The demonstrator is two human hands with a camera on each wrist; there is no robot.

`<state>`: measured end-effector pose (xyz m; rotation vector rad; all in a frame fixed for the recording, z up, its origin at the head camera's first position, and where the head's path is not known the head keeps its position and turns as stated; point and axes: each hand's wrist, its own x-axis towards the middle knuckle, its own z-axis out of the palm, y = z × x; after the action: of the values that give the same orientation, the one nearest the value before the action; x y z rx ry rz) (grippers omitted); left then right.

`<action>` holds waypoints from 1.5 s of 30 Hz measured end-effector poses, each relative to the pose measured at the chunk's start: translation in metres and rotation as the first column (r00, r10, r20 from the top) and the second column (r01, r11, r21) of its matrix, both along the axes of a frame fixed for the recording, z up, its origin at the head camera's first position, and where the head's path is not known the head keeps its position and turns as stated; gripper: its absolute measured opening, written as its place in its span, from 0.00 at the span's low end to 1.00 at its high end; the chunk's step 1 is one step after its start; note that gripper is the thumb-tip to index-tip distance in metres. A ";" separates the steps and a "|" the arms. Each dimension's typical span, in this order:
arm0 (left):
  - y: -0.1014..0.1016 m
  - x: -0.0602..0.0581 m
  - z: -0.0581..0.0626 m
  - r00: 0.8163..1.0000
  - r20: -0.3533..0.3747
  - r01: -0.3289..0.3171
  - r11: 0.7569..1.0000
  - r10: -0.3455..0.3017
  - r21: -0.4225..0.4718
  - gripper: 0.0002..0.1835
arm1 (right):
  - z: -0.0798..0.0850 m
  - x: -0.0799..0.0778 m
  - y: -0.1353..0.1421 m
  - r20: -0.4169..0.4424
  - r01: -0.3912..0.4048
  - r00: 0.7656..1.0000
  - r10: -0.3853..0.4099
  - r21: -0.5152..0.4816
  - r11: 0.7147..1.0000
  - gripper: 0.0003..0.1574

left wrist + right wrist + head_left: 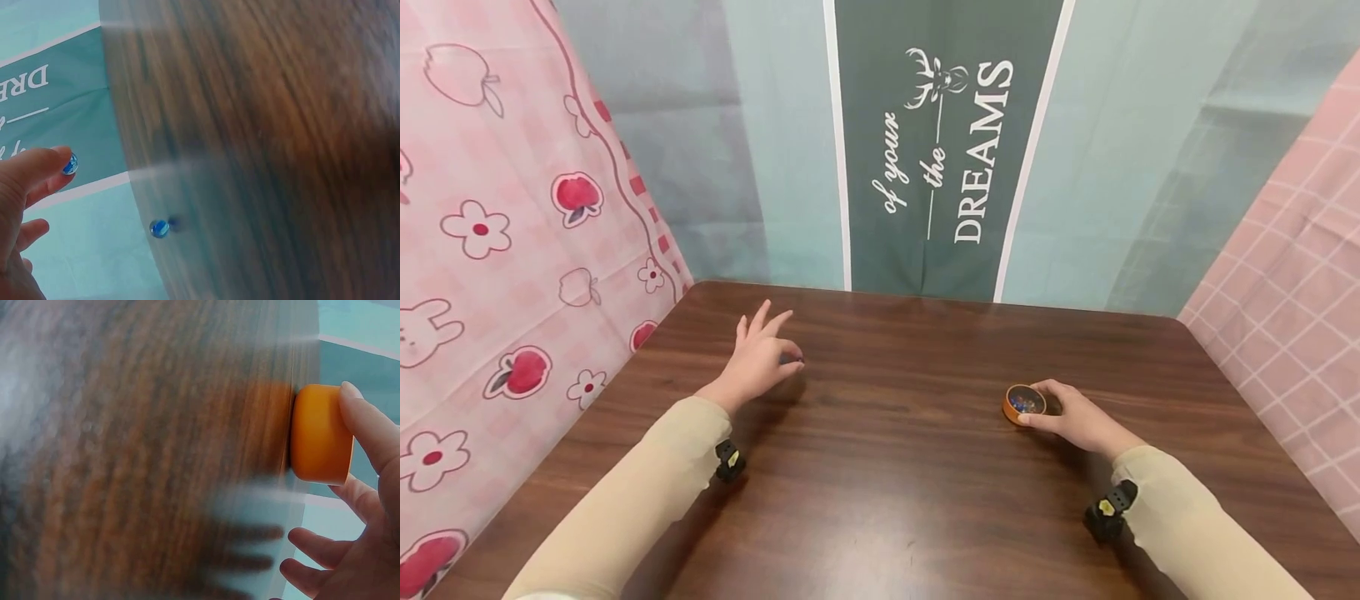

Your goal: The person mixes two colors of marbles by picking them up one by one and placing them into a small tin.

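Observation:
Between thumb and index finger, my left hand (758,364) pinches a clear blue glass marble (70,164) above the left part of the table; its other fingers are spread. A second blue marble (160,229) lies on the wood close by in the left wrist view; I cannot make it out in the head view. On the right, my right hand (1082,422) holds a small round orange container (320,434) by its sides with thumb and index finger. The container stands upright on the table. Several blue and other coloured marbles (1024,403) show inside it.
The dark brown wooden table (880,467) has a glossy top. Behind it hangs a blue-green cloth (760,125) with lettering. Pink patterned cloths hang along the left (512,275) and right sides. A small black camera is strapped on each wrist.

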<state>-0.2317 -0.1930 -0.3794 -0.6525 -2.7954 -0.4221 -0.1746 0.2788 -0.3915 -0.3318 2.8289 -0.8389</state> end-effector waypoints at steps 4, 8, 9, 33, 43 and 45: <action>0.008 0.001 0.001 1.000 -0.002 0.009 1.000 -0.009 0.017 0.04 | 0.000 0.000 0.001 0.002 0.001 1.000 -0.001 0.007 1.000 0.40; 0.013 0.002 0.002 1.000 0.012 0.013 1.000 -0.014 0.027 0.04 | 0.000 0.001 0.001 0.017 0.000 1.000 0.000 0.008 1.000 0.41; 0.014 0.001 0.003 1.000 0.019 0.012 1.000 -0.013 0.029 0.04 | 0.000 0.000 0.001 0.018 0.000 1.000 0.000 0.003 1.000 0.40; 0.046 0.003 0.018 0.998 0.040 0.047 0.999 -0.047 0.002 0.06 | -0.001 -0.001 -0.004 0.039 0.022 0.999 -0.022 0.009 1.000 0.43; 0.075 0.000 0.014 0.995 0.017 0.100 0.995 -0.099 -0.016 0.05 | -0.005 0.001 0.000 0.042 0.041 0.998 -0.041 0.020 0.999 0.42; 0.080 0.000 0.014 0.995 0.015 0.102 0.995 -0.101 -0.022 0.05 | -0.004 0.001 -0.001 0.038 0.039 0.998 -0.040 0.015 0.999 0.42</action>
<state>-0.2317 -0.1135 -0.3657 -0.8025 -2.7923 -0.4163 -0.1740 0.2782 -0.3954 -0.2559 2.8134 -0.8231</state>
